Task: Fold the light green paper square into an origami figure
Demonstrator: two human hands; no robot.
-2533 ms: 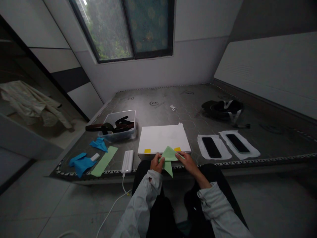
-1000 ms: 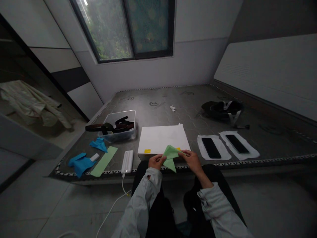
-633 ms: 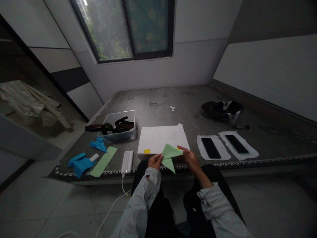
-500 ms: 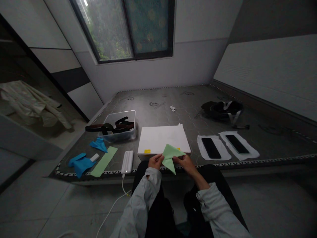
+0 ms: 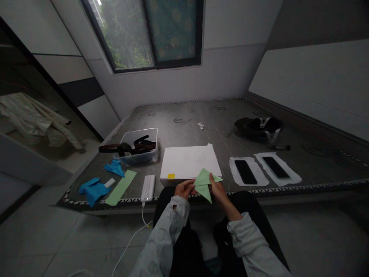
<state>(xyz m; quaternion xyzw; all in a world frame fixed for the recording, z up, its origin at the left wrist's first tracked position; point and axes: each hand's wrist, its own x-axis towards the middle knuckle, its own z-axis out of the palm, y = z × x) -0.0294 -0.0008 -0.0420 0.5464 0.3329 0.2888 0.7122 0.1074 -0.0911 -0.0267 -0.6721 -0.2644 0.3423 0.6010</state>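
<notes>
A folded piece of light green paper (image 5: 203,181), with pointed corners, is held up between my hands, over the front edge of a white box (image 5: 190,159). My left hand (image 5: 185,189) pinches its left tip, fingers closed. On the right side, my right hand (image 5: 218,190) grips the paper with the thumb across its front; the other fingers are mostly hidden behind it. A yellow patch (image 5: 171,176) shows on the box's front left.
To the left lie a white power bank (image 5: 148,187) with a cable, a green paper strip (image 5: 121,187), folded blue papers (image 5: 96,191) and a clear bin (image 5: 155,154) with belts. On the right are two phones (image 5: 245,172) on white sheets and a dark cap (image 5: 253,127).
The green paper has shifted right and turned slightly. My right thumb has come up onto its front face, and my left hand has followed a little to the right.
</notes>
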